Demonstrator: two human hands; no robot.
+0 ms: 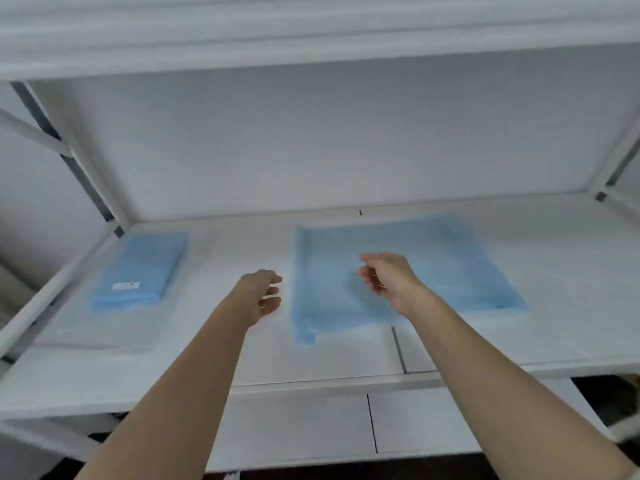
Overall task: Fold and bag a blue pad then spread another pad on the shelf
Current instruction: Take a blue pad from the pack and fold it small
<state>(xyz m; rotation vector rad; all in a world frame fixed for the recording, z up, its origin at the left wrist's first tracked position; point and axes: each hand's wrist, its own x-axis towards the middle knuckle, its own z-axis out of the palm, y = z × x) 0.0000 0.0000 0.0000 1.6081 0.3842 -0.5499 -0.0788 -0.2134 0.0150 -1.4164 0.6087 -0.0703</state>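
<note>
A blue pad point(446, 265) lies spread flat on the white shelf point(225, 341), right of centre. A packed stack of folded blue pads point(138, 271) with a white label sits at the shelf's left end. My left hand point(263, 292) hovers just left of the spread pad's left edge, fingers loosely curled and holding nothing. My right hand point(384, 278) hovers above the pad's middle, fingers loosely curled, also holding nothing. The view is blurred by motion.
The shelf is a white rack with a board above point(311, 39) and slanted posts at the left point(69, 157) and right point(613, 168). A lower white shelf point(311, 424) shows beneath the front edge.
</note>
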